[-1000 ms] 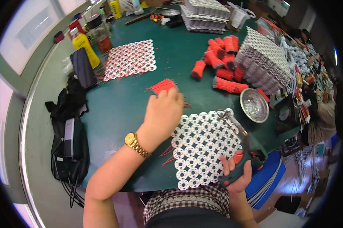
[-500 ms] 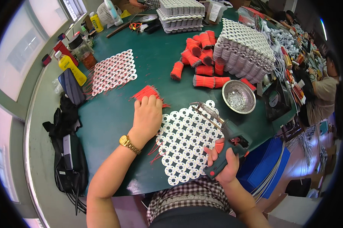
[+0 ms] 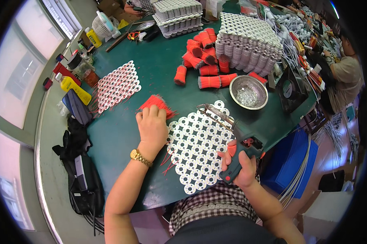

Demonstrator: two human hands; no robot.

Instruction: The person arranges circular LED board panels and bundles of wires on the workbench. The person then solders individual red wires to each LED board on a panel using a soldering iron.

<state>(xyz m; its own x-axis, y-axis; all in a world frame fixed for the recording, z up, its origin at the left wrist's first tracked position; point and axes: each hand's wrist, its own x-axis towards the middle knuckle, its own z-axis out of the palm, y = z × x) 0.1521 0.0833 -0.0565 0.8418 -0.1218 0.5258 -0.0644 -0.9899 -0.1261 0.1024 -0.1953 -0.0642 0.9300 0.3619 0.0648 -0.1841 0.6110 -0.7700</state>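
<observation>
My left hand [image 3: 153, 127], a gold watch on its wrist, has its fingers closed at the near edge of a loose pile of short red wires [image 3: 156, 101]; its fingertips are partly hidden. My right hand [image 3: 246, 171] is wrapped round the grip of a dark green soldering gun [image 3: 241, 131]. The gun's thin metal tip and feed tube point up and left over a panel of round white circuit boards [image 3: 196, 149]. A few red wires stick out from the panel's left edge, below my left hand. The rest of the panel's boards show no wires.
A second board panel [image 3: 117, 86] covered with red wires lies at the left. Bundled red wires [image 3: 208, 70], tall stacks of panels [image 3: 248, 42] and a metal bowl [image 3: 249, 106] stand at the back and right. Bottles [image 3: 74, 88] and a fan [image 3: 103, 25] line the left edge.
The whole view has shifted and turned slightly. My left hand stays at the red wire pile, its fingers drawn slightly closer together. The soldering gun remains in my right hand over the panel.
</observation>
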